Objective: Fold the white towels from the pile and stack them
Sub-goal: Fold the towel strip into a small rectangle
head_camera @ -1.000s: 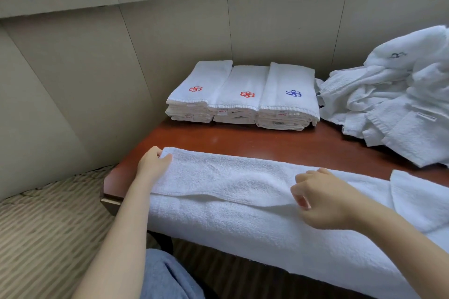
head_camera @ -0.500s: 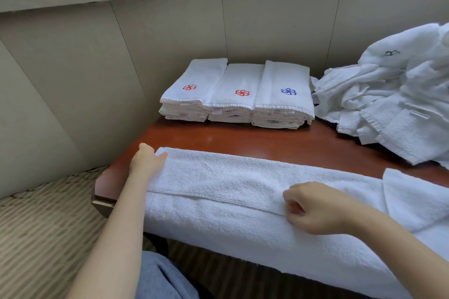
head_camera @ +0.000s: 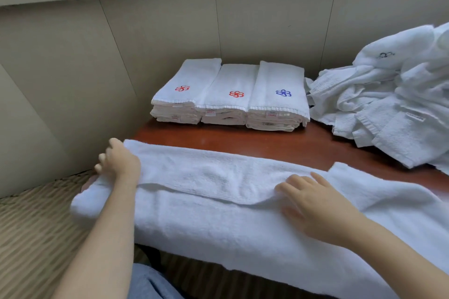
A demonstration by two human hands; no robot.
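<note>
Got the white towel [head_camera: 218, 221] laid L-to-R along the near edge of the table [head_camera: 267, 143], folded lengthwise, draping off the near side, right under both hands. Clutching its L end w/ the left hand [head_camera: 119, 165], fingers curled over the bunched corner; pressing down w/ the right hand [head_camera: 313, 204], fingers straight & slightly spread, on the fold edge right of centre. Spotting folded stacks [head_camera: 230, 94] far centre & loose pile [head_camera: 388, 104] far right, both well apart from the hands.

Towel pile [head_camera: 401, 104] and spread towel [head_camera: 218, 226] run off right edge
</note>
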